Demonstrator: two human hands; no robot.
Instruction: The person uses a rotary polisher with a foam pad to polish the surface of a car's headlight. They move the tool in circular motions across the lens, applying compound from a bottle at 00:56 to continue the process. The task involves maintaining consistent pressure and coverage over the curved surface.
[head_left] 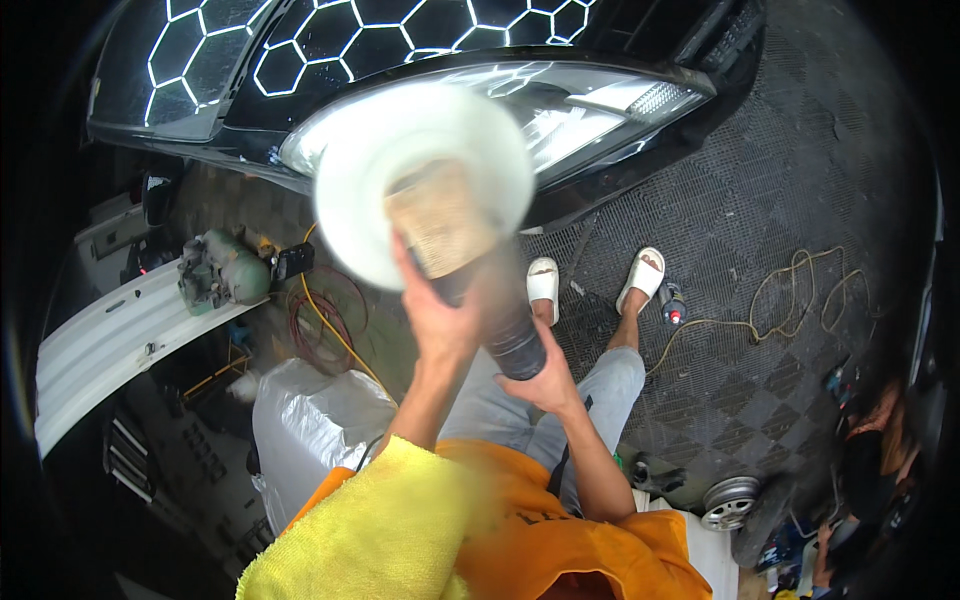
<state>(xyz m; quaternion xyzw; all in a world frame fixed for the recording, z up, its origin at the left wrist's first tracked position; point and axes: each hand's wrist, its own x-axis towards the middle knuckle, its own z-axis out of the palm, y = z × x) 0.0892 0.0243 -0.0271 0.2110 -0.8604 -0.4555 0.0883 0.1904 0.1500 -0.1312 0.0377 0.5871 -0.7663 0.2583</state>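
From here I see the polisher (512, 330) clamped in both hands: the left hand (440, 318) grips just behind its head, the right hand (548, 378) its rear end. The blurred white pad (425, 135) hides part of the headlight (600, 118); I can't tell whether they touch.

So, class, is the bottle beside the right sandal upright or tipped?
Tipped: the bottle lies along the dark floor, its red end toward the picture's lower edge.

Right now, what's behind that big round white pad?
Behind the white pad is the headlight of a black car. Its left and right ends peek out. The pad covers the part between, so that can't be seen.
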